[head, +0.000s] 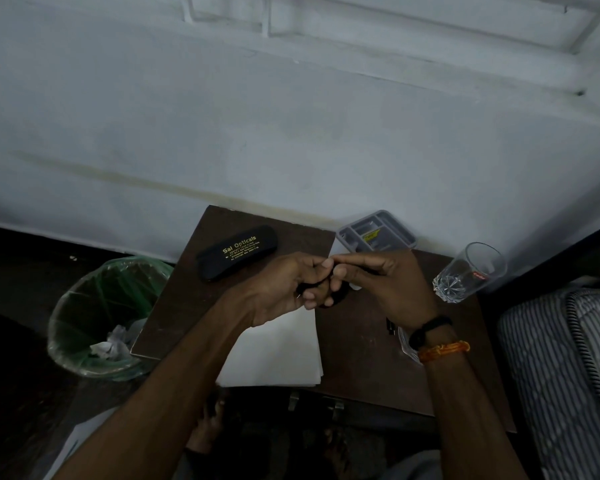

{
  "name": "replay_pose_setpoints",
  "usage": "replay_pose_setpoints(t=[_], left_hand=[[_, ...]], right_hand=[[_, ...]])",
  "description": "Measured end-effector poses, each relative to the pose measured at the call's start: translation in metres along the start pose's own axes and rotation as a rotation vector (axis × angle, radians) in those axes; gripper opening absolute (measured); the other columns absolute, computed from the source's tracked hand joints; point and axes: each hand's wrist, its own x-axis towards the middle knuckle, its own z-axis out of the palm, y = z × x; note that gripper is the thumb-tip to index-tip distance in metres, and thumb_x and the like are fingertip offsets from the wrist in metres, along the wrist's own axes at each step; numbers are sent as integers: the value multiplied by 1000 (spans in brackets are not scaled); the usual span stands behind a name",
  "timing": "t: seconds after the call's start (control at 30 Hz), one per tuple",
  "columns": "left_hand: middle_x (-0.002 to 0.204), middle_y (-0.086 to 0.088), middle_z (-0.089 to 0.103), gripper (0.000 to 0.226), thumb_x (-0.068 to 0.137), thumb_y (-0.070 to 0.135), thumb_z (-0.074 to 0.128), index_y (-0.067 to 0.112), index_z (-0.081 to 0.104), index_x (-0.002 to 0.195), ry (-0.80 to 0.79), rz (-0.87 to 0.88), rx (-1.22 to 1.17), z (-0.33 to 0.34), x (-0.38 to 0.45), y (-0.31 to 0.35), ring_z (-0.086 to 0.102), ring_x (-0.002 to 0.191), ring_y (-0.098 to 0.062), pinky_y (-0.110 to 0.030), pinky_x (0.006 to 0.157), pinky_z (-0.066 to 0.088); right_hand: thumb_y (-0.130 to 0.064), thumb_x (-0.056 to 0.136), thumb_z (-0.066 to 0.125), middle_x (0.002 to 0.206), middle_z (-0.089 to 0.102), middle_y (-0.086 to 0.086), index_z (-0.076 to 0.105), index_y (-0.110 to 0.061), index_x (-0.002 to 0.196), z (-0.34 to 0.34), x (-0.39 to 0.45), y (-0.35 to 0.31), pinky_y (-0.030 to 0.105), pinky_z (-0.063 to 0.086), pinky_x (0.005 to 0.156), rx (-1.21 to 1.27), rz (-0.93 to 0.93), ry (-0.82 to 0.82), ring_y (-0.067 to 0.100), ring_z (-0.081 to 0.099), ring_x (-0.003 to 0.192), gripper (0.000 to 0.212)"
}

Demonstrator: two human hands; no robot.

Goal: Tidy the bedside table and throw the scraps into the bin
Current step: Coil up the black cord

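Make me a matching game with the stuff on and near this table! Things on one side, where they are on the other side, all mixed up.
Things:
1. spectacle case
2. drinking glass
3. crumpled paper
4. grey organiser tray

Places:
A. inside the green-lined bin
B. at the table's right edge, beside the striped bedding
C. against the wall, behind the hands
D. on the raised brown board, left of the hands

Pairs: 1-D, 2-B, 3-A, 4-C
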Motion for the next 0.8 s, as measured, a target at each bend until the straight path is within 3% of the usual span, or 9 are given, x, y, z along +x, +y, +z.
replay_pose_setpoints(t=[0.1, 0.2, 0.3, 0.47, 0.63, 0.7, 0.8], left_hand=[[59, -12, 48, 39, 106, 16, 32, -5, 61, 92, 34, 28, 68, -1, 3, -3, 48, 61, -23, -31, 78, 51], [64, -15, 56, 38, 105, 20, 39, -10, 62, 98, 81, 74, 119, -3, 7, -8, 54, 69, -30, -42, 87, 49], [70, -13, 60, 30, 101, 21, 50, -8, 59, 101, 187, 124, 174, -5, 9, -12, 58, 71, -29, -43, 81, 51], [71, -1, 60, 23, 100, 23, 53, 1, 53, 106, 276, 140, 191, -2, 12, -16, 58, 64, -11, -35, 71, 49], [82, -8, 61, 19, 103, 19, 48, 2, 51, 111, 307, 220, 277, 2, 11, -16, 57, 73, -17, -36, 72, 52], [92, -8, 65, 17, 101, 17, 50, 5, 55, 113, 305, 287, 357, 1, 11, -16, 63, 81, -19, -40, 78, 56], [107, 2, 66, 20, 98, 21, 56, 14, 59, 117, 329, 402, 655, -3, 13, -21, 65, 98, -10, -38, 84, 58]], right_hand=[[-29, 77, 73, 92, 78, 1, 77, -10, 102, 3, 0, 3, 40, 57, 89, -5, 7, 76, 12, 73, 90, 32], [-23, 79, 76, 92, 78, -1, 78, -14, 100, 5, 1, 6, 37, 57, 88, -43, 11, 124, 9, 72, 90, 23], [-23, 81, 76, 92, 77, -3, 79, -16, 99, 7, 2, 8, 40, 58, 88, -92, 0, 144, 9, 72, 90, 20], [-22, 80, 77, 88, 76, -8, 77, -21, 98, 11, 3, 8, 40, 59, 84, -110, 2, 175, 8, 72, 86, 18], [-21, 81, 77, 86, 74, -12, 75, -26, 98, 10, 4, 11, 34, 58, 84, -106, 7, 216, 5, 71, 86, 18], [-22, 82, 76, 86, 74, -12, 76, -24, 97, 9, 4, 13, 26, 58, 82, -118, 15, 257, 2, 70, 85, 16], [-20, 82, 76, 85, 75, -9, 78, -21, 94, 8, 5, 15, 21, 57, 78, -82, 49, 300, 4, 71, 84, 13]])
